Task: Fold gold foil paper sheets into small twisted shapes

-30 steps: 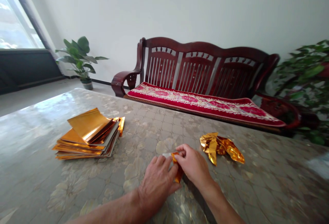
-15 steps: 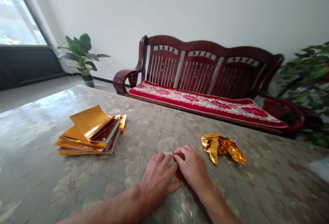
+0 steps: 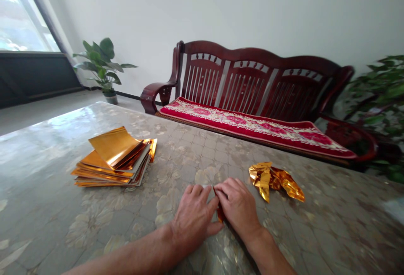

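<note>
Small orange sheet (image 3: 220, 214) btwn L hand (image 3: 195, 216) + R hand (image 3: 237, 205), on the surface (image 3: 189, 157).
L holds it down, R grips its edge, most of it hid; past R, crumpled gold foil (image 3: 274, 179); past L, messy pile of gold sheets (image 3: 110, 155); way back, dark red wood bench (image 3: 242, 72) w/ red mat (image 3: 252, 124).

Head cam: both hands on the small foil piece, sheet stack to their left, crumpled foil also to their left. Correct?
Not quite: in the head view, the crumpled foil lies right of both hands. Rest stands: sheet stack left, both hands on the small foil piece.
</note>
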A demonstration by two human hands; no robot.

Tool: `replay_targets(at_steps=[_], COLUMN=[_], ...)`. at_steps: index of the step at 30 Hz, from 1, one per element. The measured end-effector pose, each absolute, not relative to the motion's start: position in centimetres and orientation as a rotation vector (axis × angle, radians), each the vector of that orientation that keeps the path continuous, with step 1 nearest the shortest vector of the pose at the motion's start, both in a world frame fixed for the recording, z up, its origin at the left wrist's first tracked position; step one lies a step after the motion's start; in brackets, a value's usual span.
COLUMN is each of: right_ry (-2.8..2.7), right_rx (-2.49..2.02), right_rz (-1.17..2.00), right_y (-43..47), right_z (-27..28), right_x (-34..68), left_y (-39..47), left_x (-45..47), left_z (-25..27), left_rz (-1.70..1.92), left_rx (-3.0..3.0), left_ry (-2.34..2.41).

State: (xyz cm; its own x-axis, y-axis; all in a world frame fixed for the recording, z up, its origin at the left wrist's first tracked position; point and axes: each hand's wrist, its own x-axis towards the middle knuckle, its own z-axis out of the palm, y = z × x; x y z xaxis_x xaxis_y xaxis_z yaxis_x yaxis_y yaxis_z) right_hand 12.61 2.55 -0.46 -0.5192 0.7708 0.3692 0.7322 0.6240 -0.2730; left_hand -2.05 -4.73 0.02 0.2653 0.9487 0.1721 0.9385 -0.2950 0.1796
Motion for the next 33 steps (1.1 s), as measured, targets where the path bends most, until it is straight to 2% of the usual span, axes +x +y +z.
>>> replay_targets(at_steps=[33], right_ry=[-2.383], right_rx=[-0.894], right_rz=[0.181], right_y=[2.67], right_z=[-1.03], right_x=[13.26], left_y=[-4.68], left_x=[-2.79], left_z=[0.21], left_rz=[0.362], left_rx=[2.536], left_ry=[1.782])
